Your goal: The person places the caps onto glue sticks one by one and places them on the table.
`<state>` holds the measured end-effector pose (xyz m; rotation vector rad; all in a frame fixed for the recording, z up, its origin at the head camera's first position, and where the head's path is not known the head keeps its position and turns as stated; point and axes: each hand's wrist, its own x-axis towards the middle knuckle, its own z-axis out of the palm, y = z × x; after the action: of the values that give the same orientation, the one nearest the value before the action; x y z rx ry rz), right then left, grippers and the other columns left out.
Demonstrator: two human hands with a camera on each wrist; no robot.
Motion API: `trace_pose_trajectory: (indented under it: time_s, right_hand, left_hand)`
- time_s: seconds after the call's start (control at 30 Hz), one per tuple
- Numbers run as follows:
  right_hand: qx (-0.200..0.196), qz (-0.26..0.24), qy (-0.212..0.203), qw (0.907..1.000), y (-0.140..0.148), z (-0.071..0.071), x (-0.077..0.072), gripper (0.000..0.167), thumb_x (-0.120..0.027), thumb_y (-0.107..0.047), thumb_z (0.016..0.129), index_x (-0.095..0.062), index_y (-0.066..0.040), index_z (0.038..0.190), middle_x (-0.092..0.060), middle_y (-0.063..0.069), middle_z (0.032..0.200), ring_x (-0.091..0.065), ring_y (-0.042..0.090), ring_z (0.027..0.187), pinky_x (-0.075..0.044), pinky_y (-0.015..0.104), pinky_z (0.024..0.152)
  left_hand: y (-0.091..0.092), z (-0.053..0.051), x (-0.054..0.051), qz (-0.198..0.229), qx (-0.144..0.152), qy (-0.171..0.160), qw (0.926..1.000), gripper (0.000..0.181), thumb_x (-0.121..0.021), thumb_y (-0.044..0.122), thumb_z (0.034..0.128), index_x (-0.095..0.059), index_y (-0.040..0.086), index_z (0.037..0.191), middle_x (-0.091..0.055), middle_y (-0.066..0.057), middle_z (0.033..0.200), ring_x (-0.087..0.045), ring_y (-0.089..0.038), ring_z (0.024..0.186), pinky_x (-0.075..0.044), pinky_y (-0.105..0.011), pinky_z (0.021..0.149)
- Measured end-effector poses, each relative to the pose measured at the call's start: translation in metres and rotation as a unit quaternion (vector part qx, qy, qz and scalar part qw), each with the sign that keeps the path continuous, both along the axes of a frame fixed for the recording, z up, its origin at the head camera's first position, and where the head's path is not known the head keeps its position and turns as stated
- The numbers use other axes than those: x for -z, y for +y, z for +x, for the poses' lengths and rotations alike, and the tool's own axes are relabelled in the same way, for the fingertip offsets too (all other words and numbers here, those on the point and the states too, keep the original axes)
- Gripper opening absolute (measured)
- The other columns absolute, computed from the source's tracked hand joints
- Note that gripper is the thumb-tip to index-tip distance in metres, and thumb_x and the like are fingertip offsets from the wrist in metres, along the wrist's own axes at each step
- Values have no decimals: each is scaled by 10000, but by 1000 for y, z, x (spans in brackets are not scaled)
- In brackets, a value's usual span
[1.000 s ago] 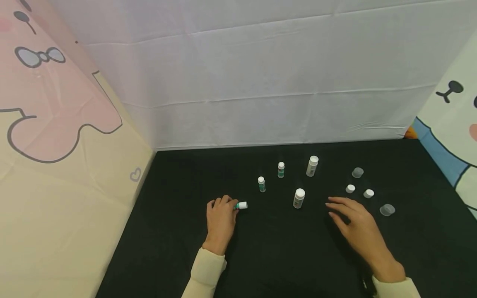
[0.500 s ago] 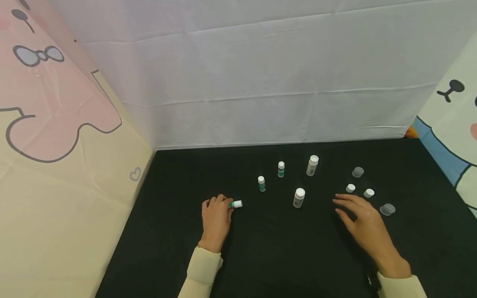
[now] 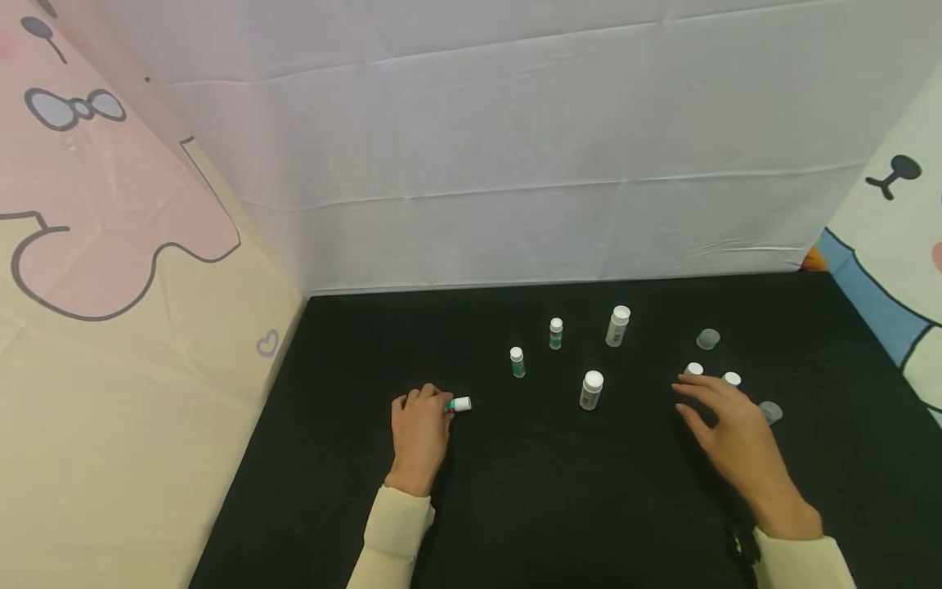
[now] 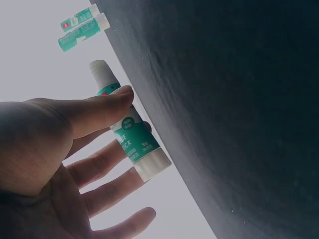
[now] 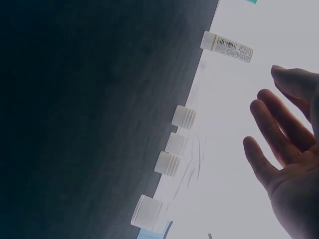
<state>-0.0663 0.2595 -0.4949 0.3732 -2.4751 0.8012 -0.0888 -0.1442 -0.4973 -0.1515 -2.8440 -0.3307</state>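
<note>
My left hand (image 3: 418, 438) pinches a glue stick (image 4: 135, 139) between thumb and fingers, at the left of the black table. Its white cap end points right in the head view; the green label shows in the left wrist view. My right hand (image 3: 739, 438) hovers at the right with relaxed fingers and holds nothing. Just beyond its fingertips are two white caps (image 3: 693, 370), partly hidden by the hand in the head view. A clear cup (image 3: 771, 412) sits to its right, partly covered by the hand.
Two small green-labelled glue sticks (image 3: 518, 363) stand upright in the middle. Right of them stand two larger white ones, a near one (image 3: 591, 391) and a far one (image 3: 617, 327). Another clear cup (image 3: 708, 339) lies farther back. A white cloth (image 3: 471, 164) hangs behind the table.
My left hand has moved slightly left with the glue stick. My right hand has shifted right and a little farther away, toward the white caps. The standing sticks stay put.
</note>
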Motion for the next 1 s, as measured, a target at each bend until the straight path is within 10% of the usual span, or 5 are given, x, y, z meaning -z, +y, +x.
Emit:
trace_pose_trajectory:
  time_s: [0.3, 0.53, 1.0]
  right_hand:
    - [116, -48, -71, 9999, 11, -2, 3, 430, -871, 153, 721, -763, 27, 1118, -728, 201, 1173, -665, 417, 1081, -217, 19, 1109]
    - [457, 76, -373, 9982, 23, -3, 1, 427, -853, 147, 745, -745, 36, 1144, -702, 222, 1194, -650, 442, 1088, -469, 567, 904]
    - [763, 301, -867, 9928, 44, -8, -3, 437, -823, 131, 778, -695, 74, 1193, -648, 311, 1256, -605, 528, 1142, -450, 681, 917]
  left_hand:
    - [-10, 1, -1, -111, -75, -31, 9999, 254, -914, 64, 793, -841, 106, 1032, -737, -58, 974, -696, -285, 930, -526, -569, 963]
    - [-16, 1, 0, -151, -158, -183, 9996, 259, -909, 49, 797, -839, 101, 1042, -736, -64, 990, -695, -294, 950, -520, -571, 966]
    - [-23, 2, 0, -256, -266, -294, 9989, 262, -905, 34, 795, -842, 106, 1038, -736, -70, 1003, -686, -300, 961, -514, -551, 956]
